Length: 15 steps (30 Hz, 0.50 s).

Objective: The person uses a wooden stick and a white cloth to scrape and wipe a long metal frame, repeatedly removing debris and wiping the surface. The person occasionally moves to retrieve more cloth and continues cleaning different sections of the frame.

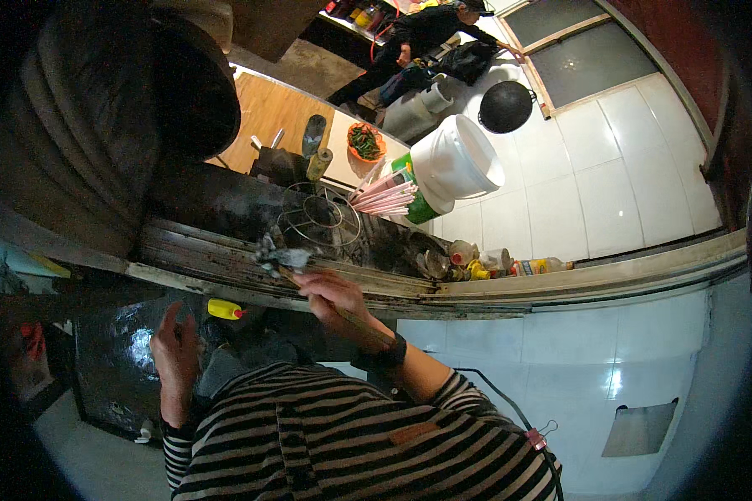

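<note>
My right hand (336, 300) grips a thin wooden stick (363, 327), whose far end reaches to the sliding window track. A greyish-white wad, perhaps cloth, bristles or foam (291, 255), sits at that end, over the dirty metal window track (207, 257). Off to the left, my left hand (177, 351) is raised with its fingers apart and holds nothing. Close by it lies a yellow bottle with a red cap (224, 309). Beyond the track, a round wire rack (318, 214) rests on the dark, grimy ledge (244, 200).
Pink-white sticks (385, 197), a white bucket (457, 164) and an orange basket of peppers (366, 143) stand beyond the ledge. Several bottles (476, 260) lie beside the track at right. A black wok (506, 106) and a person in dark clothes (426, 31) are farther back.
</note>
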Each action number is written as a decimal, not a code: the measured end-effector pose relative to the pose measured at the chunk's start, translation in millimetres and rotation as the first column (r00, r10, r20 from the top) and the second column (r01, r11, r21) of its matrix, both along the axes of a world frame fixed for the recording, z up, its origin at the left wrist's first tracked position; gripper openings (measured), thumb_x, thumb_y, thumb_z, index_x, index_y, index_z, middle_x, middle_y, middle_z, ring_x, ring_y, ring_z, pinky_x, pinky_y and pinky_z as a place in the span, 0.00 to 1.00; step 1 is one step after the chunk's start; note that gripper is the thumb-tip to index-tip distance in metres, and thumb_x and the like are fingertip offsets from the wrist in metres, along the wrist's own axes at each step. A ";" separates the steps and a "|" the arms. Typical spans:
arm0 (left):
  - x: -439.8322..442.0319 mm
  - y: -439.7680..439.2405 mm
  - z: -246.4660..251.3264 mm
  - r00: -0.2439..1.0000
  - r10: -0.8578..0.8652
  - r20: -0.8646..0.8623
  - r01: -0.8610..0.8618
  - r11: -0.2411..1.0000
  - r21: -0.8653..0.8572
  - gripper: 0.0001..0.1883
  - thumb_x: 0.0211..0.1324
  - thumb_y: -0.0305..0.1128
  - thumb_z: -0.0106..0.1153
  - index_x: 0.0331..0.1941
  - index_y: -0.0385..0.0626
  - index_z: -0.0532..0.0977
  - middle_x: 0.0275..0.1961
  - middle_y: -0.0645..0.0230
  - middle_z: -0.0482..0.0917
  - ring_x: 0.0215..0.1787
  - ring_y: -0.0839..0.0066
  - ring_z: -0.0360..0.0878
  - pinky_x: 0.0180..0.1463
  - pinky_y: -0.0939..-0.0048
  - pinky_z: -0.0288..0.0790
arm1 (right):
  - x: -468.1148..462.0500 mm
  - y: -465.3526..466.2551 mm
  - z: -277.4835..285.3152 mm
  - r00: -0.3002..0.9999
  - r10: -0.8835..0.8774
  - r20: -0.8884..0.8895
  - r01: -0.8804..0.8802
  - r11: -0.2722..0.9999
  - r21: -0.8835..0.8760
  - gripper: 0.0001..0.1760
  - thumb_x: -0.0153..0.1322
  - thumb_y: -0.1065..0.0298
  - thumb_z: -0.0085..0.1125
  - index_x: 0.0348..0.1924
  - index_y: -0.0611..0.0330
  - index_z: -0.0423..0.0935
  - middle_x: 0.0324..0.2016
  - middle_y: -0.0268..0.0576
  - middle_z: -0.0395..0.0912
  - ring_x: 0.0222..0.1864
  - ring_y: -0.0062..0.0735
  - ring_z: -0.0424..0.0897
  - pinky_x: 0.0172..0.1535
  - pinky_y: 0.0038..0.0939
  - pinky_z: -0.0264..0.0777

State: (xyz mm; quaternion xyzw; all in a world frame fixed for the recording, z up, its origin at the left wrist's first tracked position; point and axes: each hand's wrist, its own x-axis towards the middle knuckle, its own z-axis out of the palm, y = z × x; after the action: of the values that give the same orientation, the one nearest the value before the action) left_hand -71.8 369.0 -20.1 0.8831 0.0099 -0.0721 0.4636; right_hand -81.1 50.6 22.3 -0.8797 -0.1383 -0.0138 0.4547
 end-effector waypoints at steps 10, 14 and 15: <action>12.3 -0.2 5.6 0.991 -0.128 0.051 0.125 0.991 0.053 0.18 0.61 0.26 0.55 0.55 0.33 0.73 0.17 0.63 0.74 0.15 0.76 0.69 0.20 0.72 0.62 | -40.2 -36.5 17.0 0.988 -0.150 0.044 0.152 0.987 -0.043 0.07 0.68 0.76 0.54 0.38 0.66 0.77 0.46 0.51 0.79 0.48 0.45 0.81 0.50 0.37 0.75; 15.4 -4.3 19.2 0.992 -0.121 0.020 0.121 0.993 -0.015 0.18 0.62 0.26 0.54 0.55 0.34 0.73 0.21 0.58 0.78 0.18 0.74 0.75 0.22 0.71 0.68 | -43.5 -40.7 18.1 0.991 -0.123 0.053 0.129 0.984 -0.126 0.08 0.70 0.71 0.55 0.41 0.65 0.77 0.45 0.51 0.80 0.46 0.43 0.81 0.49 0.38 0.75; 14.3 -8.9 20.5 0.993 -0.113 0.017 0.114 0.992 -0.049 0.18 0.62 0.26 0.54 0.55 0.34 0.73 0.23 0.57 0.79 0.19 0.74 0.76 0.23 0.71 0.69 | -43.8 -41.8 17.0 0.981 -0.160 0.110 0.167 0.984 -0.057 0.09 0.71 0.70 0.55 0.41 0.64 0.77 0.45 0.51 0.80 0.46 0.43 0.81 0.48 0.38 0.75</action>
State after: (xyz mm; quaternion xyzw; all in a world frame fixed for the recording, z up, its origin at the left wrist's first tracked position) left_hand -57.5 360.1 0.4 0.8709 -0.0455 -0.0921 0.4806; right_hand -124.9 8.7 39.3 -0.9007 -0.0896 -0.0926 0.4148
